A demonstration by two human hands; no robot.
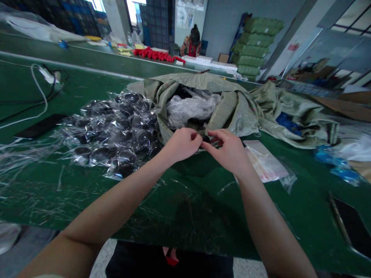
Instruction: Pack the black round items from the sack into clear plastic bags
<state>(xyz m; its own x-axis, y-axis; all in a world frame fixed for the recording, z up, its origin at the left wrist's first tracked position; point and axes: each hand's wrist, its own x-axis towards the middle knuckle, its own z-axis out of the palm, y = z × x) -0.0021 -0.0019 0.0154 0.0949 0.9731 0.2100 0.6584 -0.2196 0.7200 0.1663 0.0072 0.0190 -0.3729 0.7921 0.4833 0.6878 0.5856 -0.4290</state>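
Note:
My left hand and my right hand meet over the green table, just in front of an open olive woven sack. Both are closed in a pinch on a small dark item in clear plastic held between them. A crumpled clear plastic bag lies in the sack's mouth. To the left lies a heap of several black items sealed in clear bags.
A stack of flat clear bags lies right of my right hand. A black phone and white cable are at the left. Blue pieces sit at right. A person works far behind, near red items.

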